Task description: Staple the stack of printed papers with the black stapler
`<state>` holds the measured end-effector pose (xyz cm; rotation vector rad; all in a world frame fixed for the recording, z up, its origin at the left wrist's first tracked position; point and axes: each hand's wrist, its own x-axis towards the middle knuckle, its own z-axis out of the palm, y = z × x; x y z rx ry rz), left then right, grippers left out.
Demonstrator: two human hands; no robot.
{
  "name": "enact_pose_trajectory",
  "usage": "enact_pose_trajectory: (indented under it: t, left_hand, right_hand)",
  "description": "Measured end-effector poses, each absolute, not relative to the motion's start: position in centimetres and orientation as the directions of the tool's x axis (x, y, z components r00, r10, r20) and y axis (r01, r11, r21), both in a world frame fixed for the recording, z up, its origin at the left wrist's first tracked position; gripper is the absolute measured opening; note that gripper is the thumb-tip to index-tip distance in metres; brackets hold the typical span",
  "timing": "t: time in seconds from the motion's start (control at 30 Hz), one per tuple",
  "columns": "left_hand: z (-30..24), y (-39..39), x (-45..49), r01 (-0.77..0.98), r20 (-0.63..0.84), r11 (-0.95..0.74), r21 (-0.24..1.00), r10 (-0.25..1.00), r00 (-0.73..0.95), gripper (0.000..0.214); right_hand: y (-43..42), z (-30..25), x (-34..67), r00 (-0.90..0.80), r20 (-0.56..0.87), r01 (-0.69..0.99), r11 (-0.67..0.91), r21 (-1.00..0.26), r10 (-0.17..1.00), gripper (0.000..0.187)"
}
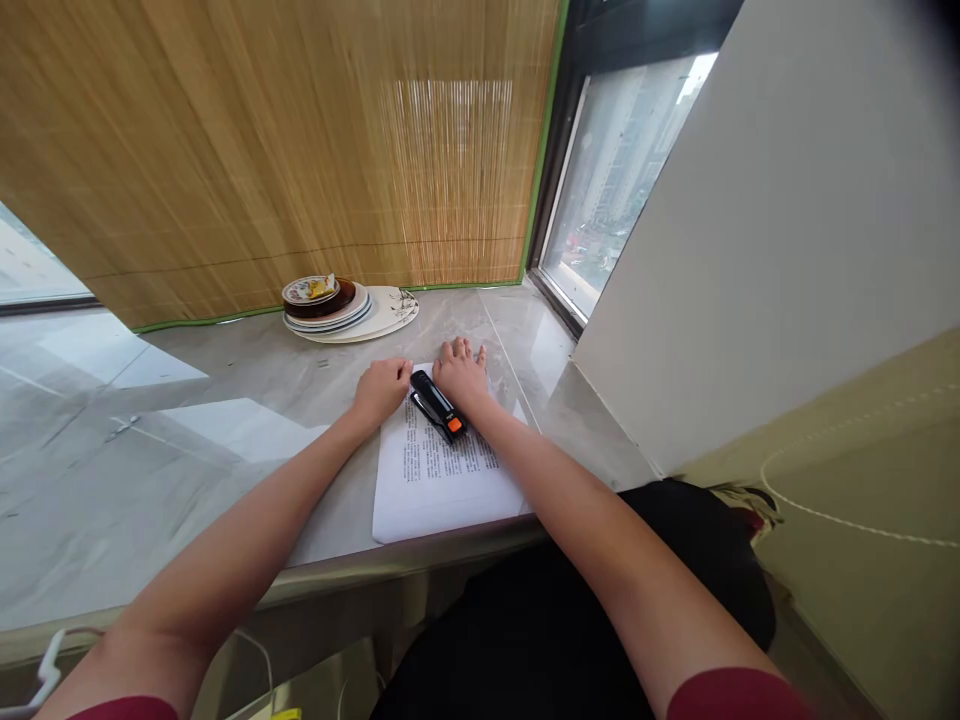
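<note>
A stack of printed white paper (442,480) lies on the grey marble sill (225,440) in front of me. A black stapler (439,405) with an orange end rests on the paper's far part. My left hand (381,390) sits at the paper's top left corner, fingers curled down against the sheet beside the stapler's tip. To the stapler's right, my right hand (461,370) lies flat on the paper's top edge with its fingers stretched out.
A stack of plates (337,305) with a brown bowl on top stands at the back of the sill, under a bamboo blind (300,150). A window (615,180) and a white wall (787,230) close the right side. A white cable (45,670) hangs at the lower left.
</note>
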<state>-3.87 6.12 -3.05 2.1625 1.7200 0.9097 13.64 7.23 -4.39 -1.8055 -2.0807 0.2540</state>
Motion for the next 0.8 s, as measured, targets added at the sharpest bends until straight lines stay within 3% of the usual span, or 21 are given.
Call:
enact_pose_trajectory:
  t: [0.13,0.23,0.37,0.5,0.67,0.8]
  left_hand:
    - [-3.0,6.4,-3.7,0.559,0.355,-0.348,0.753,0.929,0.100,0.038]
    - [-3.1,6.6,-3.4,0.415,0.356,-0.406,0.814,0.914,0.197,0.035]
    - [-3.5,6.9,-3.5,0.543,0.312,-0.464,0.700,0.882,0.353,0.013]
    - [-3.9,7.5,-3.8,0.589,0.307,-0.527,0.612,0.845,0.437,0.028]
    - [-4.0,7.8,-4.0,0.594,0.288,-0.511,0.621,0.854,0.434,0.031]
    - [-4.0,7.9,-3.9,0.604,0.281,-0.523,0.601,0.846,0.453,0.034]
  right_hand:
    - [7.2,-4.4,13.5,-0.113,0.184,0.903,0.178,-0.390,0.976,0.054]
    - [7.6,-4.3,13.8,-0.097,0.218,0.871,0.189,-0.454,0.971,0.047]
    - [8.6,-3.8,15.0,-0.001,0.269,0.753,0.178,-0.634,0.963,0.034]
    - [9.3,-3.2,16.4,0.027,0.330,0.573,0.256,-0.779,0.944,0.018]
    - [9.1,-3.0,17.6,-0.071,0.294,0.409,0.297,-0.863,0.953,0.047]
    - [8.8,-2.9,18.2,-0.226,0.237,0.326,0.303,-0.896,0.945,0.050]
